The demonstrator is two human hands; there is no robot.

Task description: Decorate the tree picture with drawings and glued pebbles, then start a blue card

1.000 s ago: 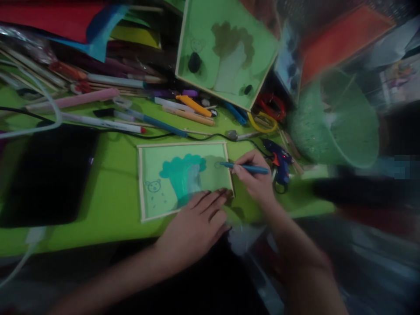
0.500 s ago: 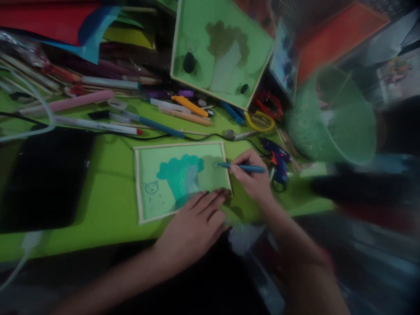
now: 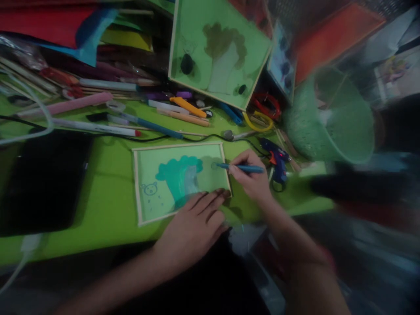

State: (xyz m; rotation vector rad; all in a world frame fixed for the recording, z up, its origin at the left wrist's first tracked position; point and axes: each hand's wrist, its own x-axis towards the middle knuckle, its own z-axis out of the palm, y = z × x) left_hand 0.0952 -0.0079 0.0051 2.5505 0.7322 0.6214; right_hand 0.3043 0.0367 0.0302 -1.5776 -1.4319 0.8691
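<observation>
A small green picture (image 3: 151,166) in a thin wooden frame lies on the green table (image 3: 108,205). It shows a teal tree and a little bear face. My left hand (image 3: 197,225) lies flat with fingers stretched out on the picture's lower right corner. My right hand (image 3: 251,177) is closed around a blue pen (image 3: 241,167), whose tip touches the picture near its upper right, where a small circle is drawn.
Several pens and markers (image 3: 157,124) lie along the back. A larger framed green tree picture (image 3: 219,48) leans behind. A blue glue gun (image 3: 277,162) and a green bucket (image 3: 331,120) sit at the right. A black tablet (image 3: 42,179) lies at the left.
The view has drifted slightly, so the picture appears a little further left. Both hands keep their positions on the picture, and the pen tip stays at the same small circle.
</observation>
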